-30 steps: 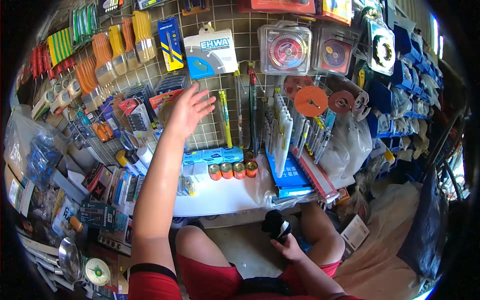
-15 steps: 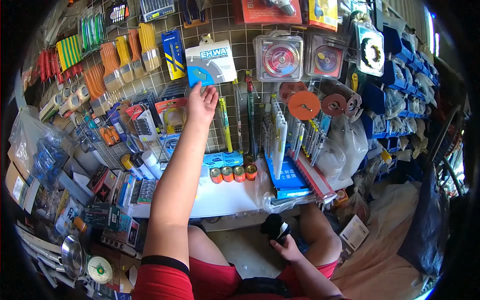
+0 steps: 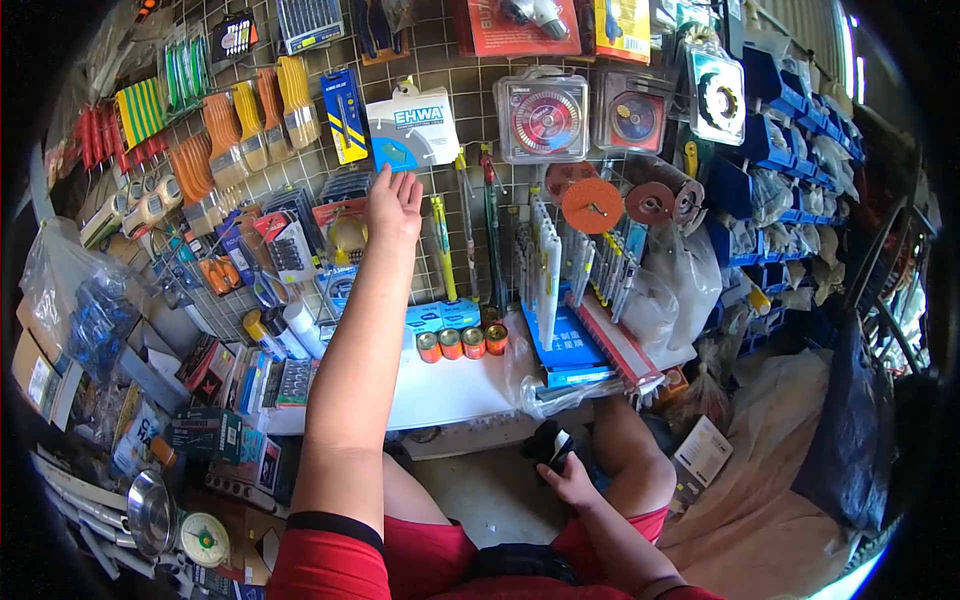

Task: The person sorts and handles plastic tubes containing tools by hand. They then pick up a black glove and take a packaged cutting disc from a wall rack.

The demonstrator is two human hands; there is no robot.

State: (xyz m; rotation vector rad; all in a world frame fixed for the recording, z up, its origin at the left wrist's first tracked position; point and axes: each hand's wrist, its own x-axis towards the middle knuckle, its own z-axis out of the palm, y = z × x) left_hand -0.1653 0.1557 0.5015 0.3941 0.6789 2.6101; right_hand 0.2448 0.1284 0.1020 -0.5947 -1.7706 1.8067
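Observation:
My left hand (image 3: 394, 203) is raised to the wire rack, palm turned up and fingers stretched out. Its fingertips are at the lower edge of a white and blue EHWA package (image 3: 412, 128) hanging on a hook; whether they touch it I cannot tell. Low between the knees, my right hand (image 3: 570, 482) is closed around a soft black item (image 3: 545, 440) with a white patch, perhaps cloth. Left of the EHWA package hangs a narrow blue and yellow pack (image 3: 345, 116). Packaged cutting discs (image 3: 543, 118) hang to its right.
Several small orange cans (image 3: 451, 345) stand on the white shelf (image 3: 440, 393). Paintbrushes (image 3: 298, 100) hang at the upper left, and orange sanding discs (image 3: 590, 206) jut out at centre right. Blue bins (image 3: 770, 140) line the right wall. A dial scale (image 3: 203, 538) sits at the lower left.
The view has shifted slightly, moving the rack's right side leftward. My left hand stays beneath the EHWA package with its fingers slightly differently angled. My right hand still holds the black item.

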